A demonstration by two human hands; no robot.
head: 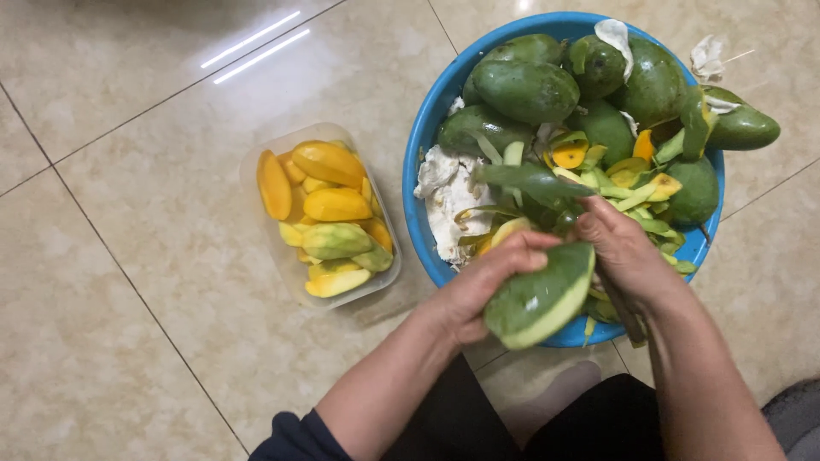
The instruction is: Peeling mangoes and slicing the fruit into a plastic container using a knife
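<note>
Both hands: left hand (478,286) fingers curled round mango (540,296) | right hand (628,256) peeling

A clear plastic tub (256,183) of yellow mango slices (329,213) sits on the beige tiled floor (128,282)

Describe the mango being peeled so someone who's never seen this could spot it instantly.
Find the big blue basin heaped with green mangoes and peels. At its near rim, the left hand and right hand meet around one mango. Unlike the whole mangoes piled behind, it shows a pale strip where the skin is cut away.
</note>
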